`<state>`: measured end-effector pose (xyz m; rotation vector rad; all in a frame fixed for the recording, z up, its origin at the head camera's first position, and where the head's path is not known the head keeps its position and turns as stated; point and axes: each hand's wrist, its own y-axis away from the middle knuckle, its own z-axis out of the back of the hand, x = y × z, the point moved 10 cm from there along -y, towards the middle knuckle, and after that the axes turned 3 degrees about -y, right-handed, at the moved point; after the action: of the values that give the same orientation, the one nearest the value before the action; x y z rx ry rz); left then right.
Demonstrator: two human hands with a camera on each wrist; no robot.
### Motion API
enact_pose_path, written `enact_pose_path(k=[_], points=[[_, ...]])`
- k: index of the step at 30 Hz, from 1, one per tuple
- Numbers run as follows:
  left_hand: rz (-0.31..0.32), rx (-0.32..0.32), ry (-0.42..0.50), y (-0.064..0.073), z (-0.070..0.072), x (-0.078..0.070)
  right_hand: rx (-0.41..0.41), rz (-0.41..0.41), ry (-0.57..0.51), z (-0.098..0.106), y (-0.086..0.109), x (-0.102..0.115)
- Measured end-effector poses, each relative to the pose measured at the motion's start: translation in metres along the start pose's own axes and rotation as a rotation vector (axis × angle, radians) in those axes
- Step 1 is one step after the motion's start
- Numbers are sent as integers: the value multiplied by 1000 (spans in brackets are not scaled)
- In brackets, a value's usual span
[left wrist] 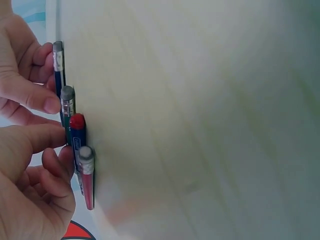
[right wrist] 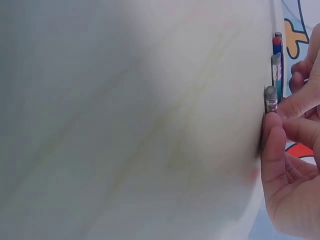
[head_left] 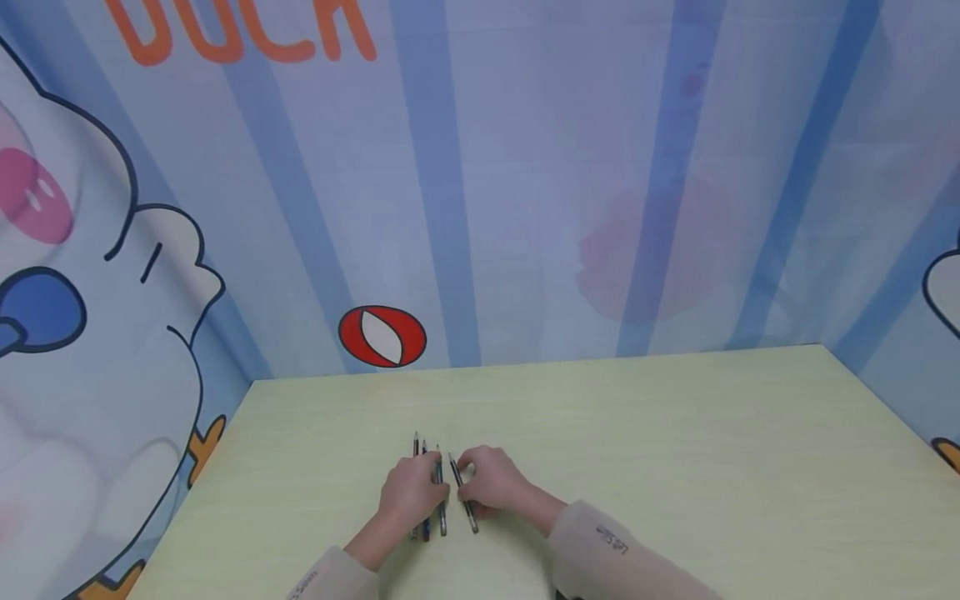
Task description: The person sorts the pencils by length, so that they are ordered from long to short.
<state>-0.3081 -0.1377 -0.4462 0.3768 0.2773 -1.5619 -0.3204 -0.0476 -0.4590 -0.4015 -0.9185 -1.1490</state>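
Note:
Four slim writing tools lie side by side on the light table, their eraser ends toward the person. My left hand [head_left: 408,487] pinches a green pencil [left wrist: 68,107] between thumb and finger. To its right, my right hand [head_left: 495,479] pinches a dark pencil [head_left: 471,517], slightly tilted and apart from the others. Beyond the left hand's grip lie a blue pencil with a red end [left wrist: 77,131] and a reddish pencil [left wrist: 87,172], the outermost on the left. The left hand partly covers these two in the head view.
The pale yellow-green table [head_left: 675,450] extends widely to the right of the hands. A cartoon-printed backdrop [head_left: 525,208] with blue stripes stands behind it and at both sides.

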Motion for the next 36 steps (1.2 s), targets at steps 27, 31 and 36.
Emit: enact_pose_path(k=[27, 31, 36], points=[[0, -2, -16, -1, 3, 2, -53, -64, -221, -11, -6, -3], [-4, -6, -16, -1, 4, 2, -50, -63, -229, -11, -5, -3], [-8, -5, -8, 0, 3, 2, -55, -65, -229, -11, -4, -3]])
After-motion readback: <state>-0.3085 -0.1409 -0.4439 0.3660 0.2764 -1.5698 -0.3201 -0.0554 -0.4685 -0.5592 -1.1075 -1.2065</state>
